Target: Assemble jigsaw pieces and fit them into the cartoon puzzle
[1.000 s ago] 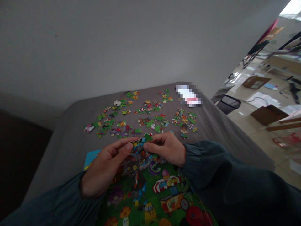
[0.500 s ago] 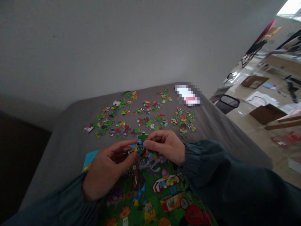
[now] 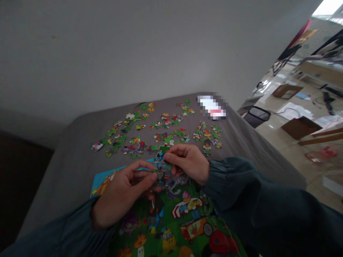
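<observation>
A partly built cartoon jigsaw puzzle (image 3: 184, 217) lies on a grey cloth-covered table (image 3: 72, 164) close to me. My left hand (image 3: 125, 191) and my right hand (image 3: 187, 162) meet over its far edge. Both pinch a small cluster of joined puzzle pieces (image 3: 161, 167) between thumb and fingertips, just above the puzzle. Beyond the hands, several loose colourful pieces (image 3: 160, 134) are scattered across the cloth.
A blurred white and pink object (image 3: 211, 106) rests at the table's far right corner. A plain wall stands behind the table. To the right, the floor holds a black bin (image 3: 257, 116), cardboard boxes (image 3: 301, 126) and furniture.
The hands have lowered the joined pieces from mid-air toward the puzzle's far edge. The view has shifted slightly, so more of the puzzle's blue left corner shows.
</observation>
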`<state>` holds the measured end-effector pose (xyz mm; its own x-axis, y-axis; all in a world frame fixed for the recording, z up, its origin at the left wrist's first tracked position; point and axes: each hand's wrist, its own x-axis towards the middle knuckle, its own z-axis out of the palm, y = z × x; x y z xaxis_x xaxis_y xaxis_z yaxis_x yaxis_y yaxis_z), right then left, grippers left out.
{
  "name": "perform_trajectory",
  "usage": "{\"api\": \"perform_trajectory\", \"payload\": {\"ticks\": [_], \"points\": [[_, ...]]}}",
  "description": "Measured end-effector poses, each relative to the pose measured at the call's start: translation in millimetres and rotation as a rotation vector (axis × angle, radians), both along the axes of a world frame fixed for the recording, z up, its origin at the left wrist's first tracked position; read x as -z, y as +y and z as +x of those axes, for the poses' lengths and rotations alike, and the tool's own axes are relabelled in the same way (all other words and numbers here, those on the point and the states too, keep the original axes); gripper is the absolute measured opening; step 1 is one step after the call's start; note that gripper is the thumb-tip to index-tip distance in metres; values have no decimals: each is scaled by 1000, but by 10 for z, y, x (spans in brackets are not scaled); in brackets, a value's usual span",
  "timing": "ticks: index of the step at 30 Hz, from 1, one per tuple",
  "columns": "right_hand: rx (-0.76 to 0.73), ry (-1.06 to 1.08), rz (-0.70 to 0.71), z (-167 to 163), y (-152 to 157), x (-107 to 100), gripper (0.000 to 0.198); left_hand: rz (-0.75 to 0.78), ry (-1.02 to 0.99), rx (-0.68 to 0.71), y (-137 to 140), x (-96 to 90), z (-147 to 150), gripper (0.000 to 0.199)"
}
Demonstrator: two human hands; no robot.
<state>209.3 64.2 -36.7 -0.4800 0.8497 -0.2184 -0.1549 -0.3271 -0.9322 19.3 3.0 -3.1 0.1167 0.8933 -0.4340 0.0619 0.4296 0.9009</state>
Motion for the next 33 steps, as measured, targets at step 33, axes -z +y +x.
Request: {"api": "perform_trajectory", "payload": {"ticks": [33], "points": [[-102, 85, 19, 10, -1, 29, 46, -20, -125, -331, 55, -38, -64, 77]]}}
